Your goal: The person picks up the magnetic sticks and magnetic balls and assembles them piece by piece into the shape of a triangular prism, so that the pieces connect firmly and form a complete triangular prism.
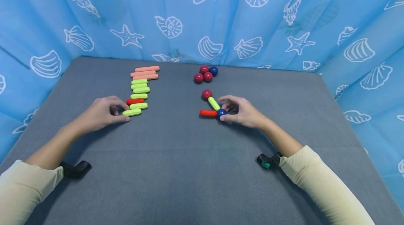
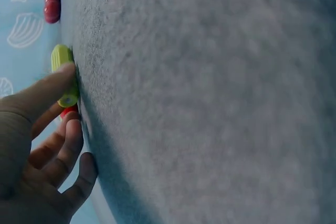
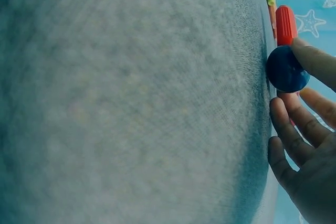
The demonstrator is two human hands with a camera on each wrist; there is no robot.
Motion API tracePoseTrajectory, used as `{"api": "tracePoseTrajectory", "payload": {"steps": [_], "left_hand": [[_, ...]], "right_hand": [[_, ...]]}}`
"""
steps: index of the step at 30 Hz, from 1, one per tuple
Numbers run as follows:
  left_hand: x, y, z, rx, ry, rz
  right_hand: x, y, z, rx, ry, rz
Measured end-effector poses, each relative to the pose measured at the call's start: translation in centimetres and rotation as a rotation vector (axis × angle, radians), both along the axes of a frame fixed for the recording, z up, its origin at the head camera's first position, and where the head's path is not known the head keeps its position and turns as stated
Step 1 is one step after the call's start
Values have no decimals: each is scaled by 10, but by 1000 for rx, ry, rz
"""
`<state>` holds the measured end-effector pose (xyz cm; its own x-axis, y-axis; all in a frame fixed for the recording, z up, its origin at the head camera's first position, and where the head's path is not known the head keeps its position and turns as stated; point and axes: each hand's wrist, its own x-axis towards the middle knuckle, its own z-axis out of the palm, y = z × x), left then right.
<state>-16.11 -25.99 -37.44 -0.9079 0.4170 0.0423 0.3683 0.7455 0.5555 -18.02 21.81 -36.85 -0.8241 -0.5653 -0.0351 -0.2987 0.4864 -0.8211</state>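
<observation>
My left hand pinches the nearest yellow-green toy stick by its left end, thumb on the near side. That stick shows beside the thumb in the left wrist view. A red stick and other yellow-green sticks lie just behind it in a column. My right hand holds a dark blue ball between thumb and fingers. Another red stick meets this ball from the left, and a yellow-green stick runs from it to a dark red ball.
Three salmon-pink sticks lie at the far end of the column. Toward the back stand three dark red balls and another blue ball. The grey table borders a blue shell-print curtain at the back and sides.
</observation>
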Motion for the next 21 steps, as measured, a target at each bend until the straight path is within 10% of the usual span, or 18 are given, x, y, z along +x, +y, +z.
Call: {"api": "tracePoseTrajectory", "payload": {"steps": [11, 21], "left_hand": [[0, 40, 10, 164, 134, -40], [-23, 127, 12, 257, -17, -28]], "right_hand": [[0, 0, 1, 2, 7, 1], [0, 1, 1, -5, 4, 12]]}}
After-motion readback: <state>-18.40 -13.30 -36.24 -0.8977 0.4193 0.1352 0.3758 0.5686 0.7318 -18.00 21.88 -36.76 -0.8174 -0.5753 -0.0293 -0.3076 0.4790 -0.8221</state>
